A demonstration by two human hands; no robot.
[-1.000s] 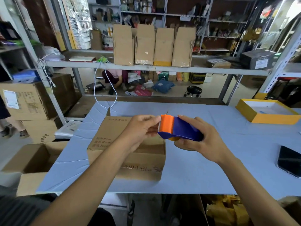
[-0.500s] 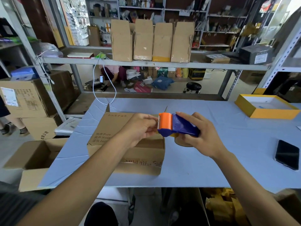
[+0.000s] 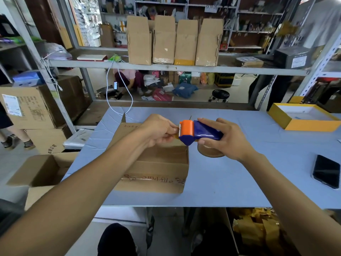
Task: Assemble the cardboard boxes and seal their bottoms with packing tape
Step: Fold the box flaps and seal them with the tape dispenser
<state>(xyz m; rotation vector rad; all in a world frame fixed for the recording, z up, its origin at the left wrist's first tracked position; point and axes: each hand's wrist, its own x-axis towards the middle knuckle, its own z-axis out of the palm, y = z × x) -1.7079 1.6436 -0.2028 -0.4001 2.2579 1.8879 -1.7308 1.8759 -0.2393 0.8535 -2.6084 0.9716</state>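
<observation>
A blue and orange tape dispenser (image 3: 197, 132) with a brown tape roll (image 3: 210, 151) hangs above the table, gripped by my right hand (image 3: 224, 140). My left hand (image 3: 158, 130) pinches the tape end at the dispenser's orange toothed edge. Under my hands a brown cardboard box (image 3: 156, 163) lies on the blue table (image 3: 239, 182), its top flaps folded shut and a strip of tape along its near face.
A black phone (image 3: 325, 171) lies at the table's right. A yellow-edged open box (image 3: 302, 117) sits at the far right. Open cartons (image 3: 40, 169) stand on the floor at left. Several upright cartons (image 3: 175, 41) line the shelf behind. A white cable (image 3: 120, 93) hangs down.
Both hands and the dispenser have stayed nearly in place over the box; the camera has tilted slightly, and the tape roll shows more under my right hand.
</observation>
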